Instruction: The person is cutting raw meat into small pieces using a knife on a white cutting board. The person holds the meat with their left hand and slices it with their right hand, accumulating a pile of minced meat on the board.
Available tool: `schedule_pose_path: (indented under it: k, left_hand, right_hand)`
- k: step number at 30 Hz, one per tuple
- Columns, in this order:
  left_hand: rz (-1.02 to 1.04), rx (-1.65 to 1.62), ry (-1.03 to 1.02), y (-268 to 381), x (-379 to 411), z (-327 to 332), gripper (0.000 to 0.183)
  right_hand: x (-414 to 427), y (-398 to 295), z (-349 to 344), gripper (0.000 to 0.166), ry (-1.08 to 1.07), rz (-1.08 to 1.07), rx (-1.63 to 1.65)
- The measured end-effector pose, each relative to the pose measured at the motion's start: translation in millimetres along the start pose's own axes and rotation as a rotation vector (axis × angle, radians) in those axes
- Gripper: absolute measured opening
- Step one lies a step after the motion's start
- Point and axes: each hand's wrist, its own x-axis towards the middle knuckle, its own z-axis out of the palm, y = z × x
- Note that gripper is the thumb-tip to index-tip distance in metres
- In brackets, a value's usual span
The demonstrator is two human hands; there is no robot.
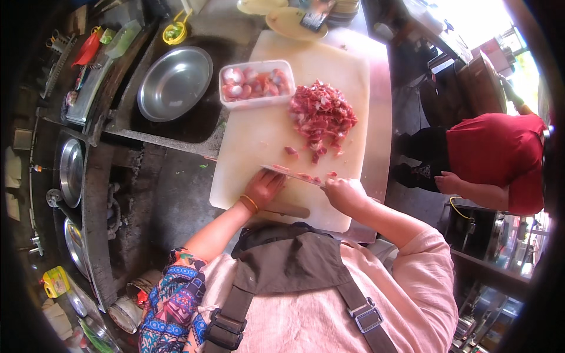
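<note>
My right hand [346,194] grips the handle end of a kitchen knife [293,174], whose blade slants across a white cutting board [247,145]. At the blade's left end, my left hand [265,187] rests with its fingers bent down against the near side; anything beneath the fingers is hidden. Small slices of red meat [304,176] lie along the blade's far side. Farther up the board is a heap of chopped red meat [322,114], with a few loose bits at its lower edge. Left of the heap, a clear plastic container [229,105] holds whole pieces that look like gizzards [256,84].
A steel basin [176,84] stands left of the board, with a yellow strainer [175,33] of greens behind it. Beyond the board are oval plates [282,22] and a phone [315,20]. A person in a red shirt [494,159] stands at the right.
</note>
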Motion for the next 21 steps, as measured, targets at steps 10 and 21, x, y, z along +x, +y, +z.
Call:
schedule_pose_path:
  k: [10,21]
  left_hand:
    - [-0.119,-0.124,0.027,-2,2,0,0.022]
    - [-0.068,-0.02,-0.05,3,-7,-10,0.026]
  right_hand:
    - [90,-41,12,0.03,0.109,-0.083,0.167]
    - [-2,-5,-5,0.02,-0.052,0.005,0.028]
